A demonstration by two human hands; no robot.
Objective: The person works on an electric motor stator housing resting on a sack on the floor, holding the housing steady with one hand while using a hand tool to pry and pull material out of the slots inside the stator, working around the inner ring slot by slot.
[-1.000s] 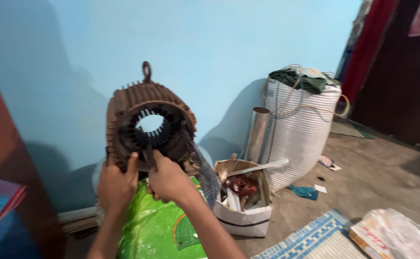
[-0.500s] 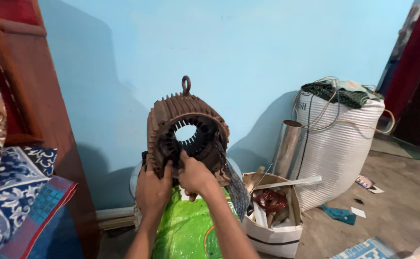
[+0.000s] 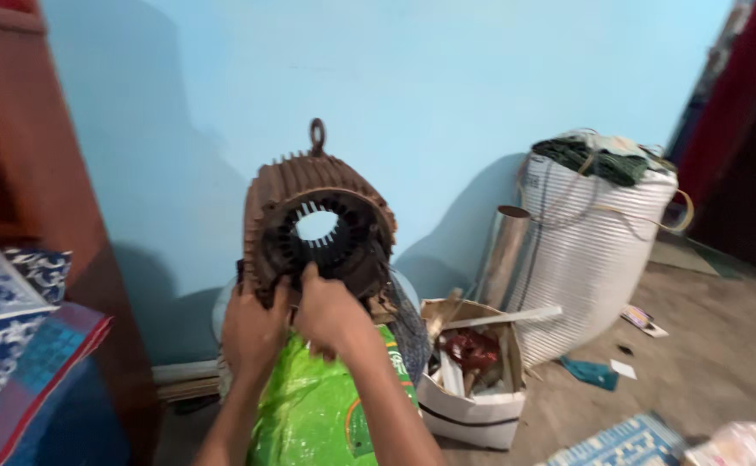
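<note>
Both hands grip the lower front rim of a rusty finned motor housing [image 3: 317,224] resting on a green sack [image 3: 309,406]: left hand [image 3: 253,332] fingers curled under, right hand [image 3: 330,311] fingers pressed on the slotted core. A steady, even two-handed hold suits the weight. Nearby, a cardboard box [image 3: 473,406] holds scrap pieces; a white woven sack [image 3: 598,250] bulges with dark cloth.

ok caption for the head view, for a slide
Both hands, left hand and right hand, grip the lower rim of a rusty finned motor housing above a green bag.
</note>
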